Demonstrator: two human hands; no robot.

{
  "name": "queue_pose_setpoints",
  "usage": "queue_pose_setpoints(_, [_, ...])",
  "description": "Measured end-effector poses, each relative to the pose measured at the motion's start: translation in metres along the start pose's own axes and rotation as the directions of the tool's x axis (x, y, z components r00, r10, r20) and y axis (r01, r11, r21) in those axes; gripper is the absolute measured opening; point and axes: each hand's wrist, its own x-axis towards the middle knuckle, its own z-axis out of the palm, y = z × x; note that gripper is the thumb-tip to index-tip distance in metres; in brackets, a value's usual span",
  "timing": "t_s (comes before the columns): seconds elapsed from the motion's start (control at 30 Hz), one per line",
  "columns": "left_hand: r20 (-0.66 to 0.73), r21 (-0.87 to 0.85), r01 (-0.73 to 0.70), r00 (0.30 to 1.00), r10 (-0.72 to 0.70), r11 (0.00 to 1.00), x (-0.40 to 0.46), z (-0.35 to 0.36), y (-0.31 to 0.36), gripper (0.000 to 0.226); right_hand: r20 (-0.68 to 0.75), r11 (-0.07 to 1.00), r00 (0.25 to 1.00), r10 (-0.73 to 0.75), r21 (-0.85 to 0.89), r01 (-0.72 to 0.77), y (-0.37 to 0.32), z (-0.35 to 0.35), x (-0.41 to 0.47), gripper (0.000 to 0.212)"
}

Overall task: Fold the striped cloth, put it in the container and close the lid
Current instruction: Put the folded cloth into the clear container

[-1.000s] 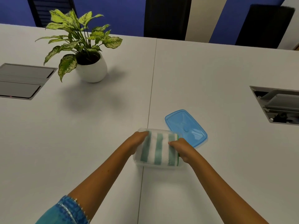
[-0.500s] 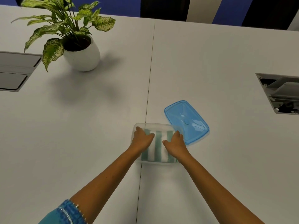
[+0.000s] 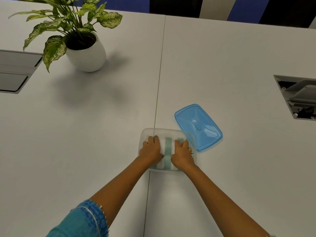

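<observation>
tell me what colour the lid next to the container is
Translucent blue. The lid lies on the table beside the container, seen in the head view.

We see bare white table around the translucent blue plastic lid; the white-potted plant stands well apart.

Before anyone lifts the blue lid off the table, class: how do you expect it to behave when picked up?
The blue lid looks thin and translucent, so probably light with some flex. Its glossy surface may be slippery. It lies flat beside the container, so it is unlikely to roll; a grip at its raised rim seems safest.
</observation>
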Motion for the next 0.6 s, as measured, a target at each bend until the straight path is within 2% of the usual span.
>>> queue_pose_setpoints(0.13, [0.029, -0.013, 0.002, 1.000, -0.002, 1.000, 0.002, -0.003, 0.002, 0.083, 0.006, 1.000, 1.000, 0.016, 0.025, -0.016, -0.001, 0.001, 0.000, 0.071])
queue_pose_setpoints(0.23, [-0.099, -0.081, -0.095, 0.991, 0.086, 0.992, -0.004, -0.011, -0.003, 0.054, -0.058, 0.998, 0.998, -0.002, 0.065, 0.006, 0.000, -0.002, -0.006, 0.062])
queue_pose_setpoints(0.3, [-0.264, -0.245, -0.195, 0.956, 0.128, 0.950, -0.011, -0.018, -0.012, 0.036, -0.242, 0.983, 0.970, -0.038, 0.165, 0.080, 0.004, -0.006, -0.013, 0.043])
queue_pose_setpoints(0.33, [-0.357, -0.305, -0.249, 0.925, 0.132, 0.919, -0.015, -0.020, -0.018, 0.032, -0.360, 0.969, 0.932, -0.054, 0.207, 0.136, 0.007, -0.008, -0.018, 0.035])
queue_pose_setpoints(0.4, [-0.543, -0.306, -0.346, 0.828, 0.135, 0.887, -0.023, -0.020, -0.029, 0.028, -0.560, 0.952, 0.825, -0.078, 0.203, 0.228, 0.016, -0.011, -0.027, 0.027])
queue_pose_setpoints(0.47, [-0.649, -0.285, -0.340, 0.756, 0.080, 0.896, -0.029, -0.015, -0.041, 0.034, -0.644, 0.962, 0.762, -0.075, 0.156, 0.226, 0.030, -0.010, -0.030, 0.031])
queue_pose_setpoints(0.53, [-0.621, -0.360, -0.253, 0.784, -0.028, 0.898, -0.033, -0.008, -0.051, 0.046, -0.589, 0.970, 0.808, -0.019, 0.184, 0.157, 0.043, -0.005, -0.030, 0.043])
queue_pose_setpoints(0.6, [-0.471, -0.478, -0.162, 0.877, -0.096, 0.863, -0.036, -0.001, -0.058, 0.055, -0.466, 0.949, 0.885, 0.008, 0.283, 0.141, 0.053, 0.000, -0.031, 0.050])
